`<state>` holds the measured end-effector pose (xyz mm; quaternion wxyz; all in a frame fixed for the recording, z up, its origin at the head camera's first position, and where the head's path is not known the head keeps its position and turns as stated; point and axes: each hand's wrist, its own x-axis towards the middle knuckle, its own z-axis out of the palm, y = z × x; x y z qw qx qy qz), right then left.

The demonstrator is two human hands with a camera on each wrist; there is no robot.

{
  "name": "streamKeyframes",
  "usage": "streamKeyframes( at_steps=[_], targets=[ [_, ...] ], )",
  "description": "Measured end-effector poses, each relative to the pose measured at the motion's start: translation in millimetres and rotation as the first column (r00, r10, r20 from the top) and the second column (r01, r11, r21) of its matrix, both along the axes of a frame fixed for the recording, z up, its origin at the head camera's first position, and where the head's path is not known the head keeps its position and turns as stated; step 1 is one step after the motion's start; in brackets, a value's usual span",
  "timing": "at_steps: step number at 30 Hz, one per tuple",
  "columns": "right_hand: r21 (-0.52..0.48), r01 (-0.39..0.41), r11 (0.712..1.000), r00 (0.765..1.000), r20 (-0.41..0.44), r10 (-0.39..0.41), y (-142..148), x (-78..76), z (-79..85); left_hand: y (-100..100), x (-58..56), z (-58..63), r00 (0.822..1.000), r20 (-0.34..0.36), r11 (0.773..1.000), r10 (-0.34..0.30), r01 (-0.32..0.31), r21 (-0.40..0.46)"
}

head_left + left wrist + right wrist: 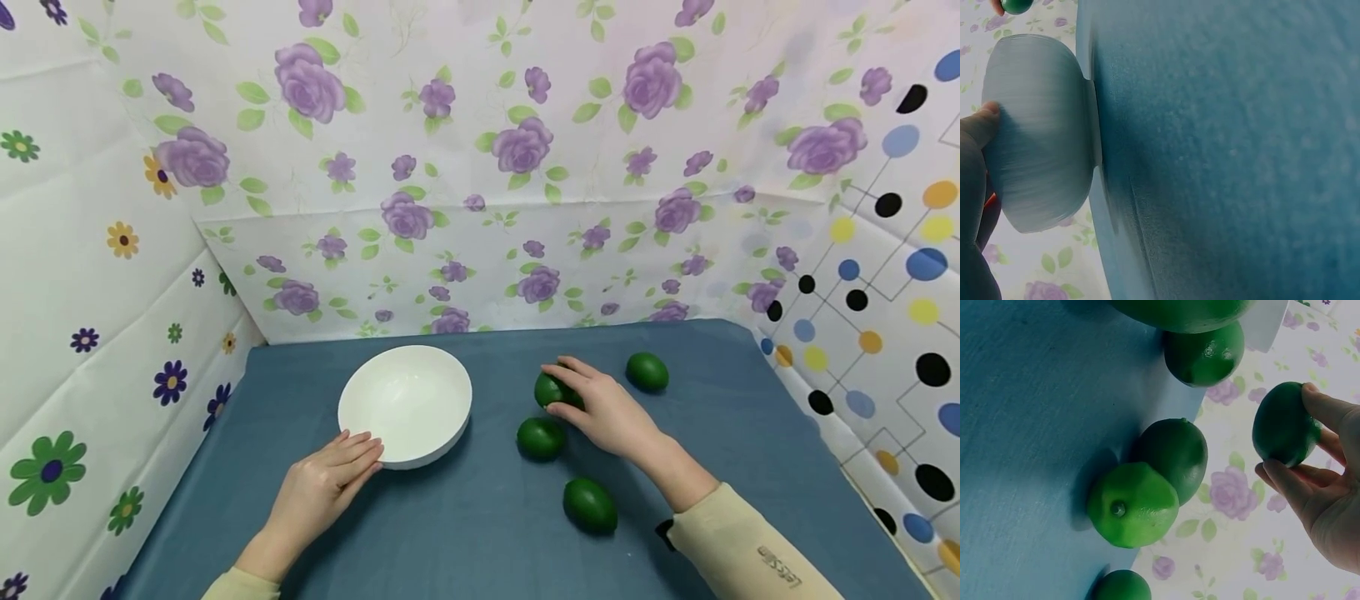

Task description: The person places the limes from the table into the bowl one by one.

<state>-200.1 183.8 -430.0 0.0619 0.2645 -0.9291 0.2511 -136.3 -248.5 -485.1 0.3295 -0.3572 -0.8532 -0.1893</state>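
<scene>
A white bowl (405, 400) stands on the blue cloth, left of centre. My left hand (326, 483) holds it at the near left rim, fingers over the edge. In the left wrist view the thumb (986, 119) lies against the outside of the bowl (1041, 131). To the right of the bowl, my right hand (607, 408) grips a green lime (553, 390) between thumb and fingers. The right wrist view shows this lime (1282, 425) held off the cloth. Other limes lie close by: one just below the hand (542, 439) and another nearer me (590, 506).
Another lime (647, 372) lies at the back right. In the right wrist view, a light green lime (1132, 506) with a stem nub touches or overlaps a darker one (1175, 456). Patterned fabric walls (480, 267) border the blue cloth (450, 533) at the back and sides.
</scene>
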Motion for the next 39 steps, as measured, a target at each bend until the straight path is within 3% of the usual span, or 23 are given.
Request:
streamKeyframes(
  at_steps=[11, 39],
  targets=[
    [0.022, -0.029, 0.999, 0.999, -0.021, 0.030, -20, -6.3, 9.5, 1, 2.1, 1.7, 0.997, 0.064, 0.999, 0.036, -0.035, -0.022],
    [0.082, -0.149, 0.985, 0.989, 0.027, 0.147, -78, -19.4, 24.7, -1, 1.3, -1.3, 0.994, 0.094, 0.998, 0.054, -0.052, -0.028]
  ],
)
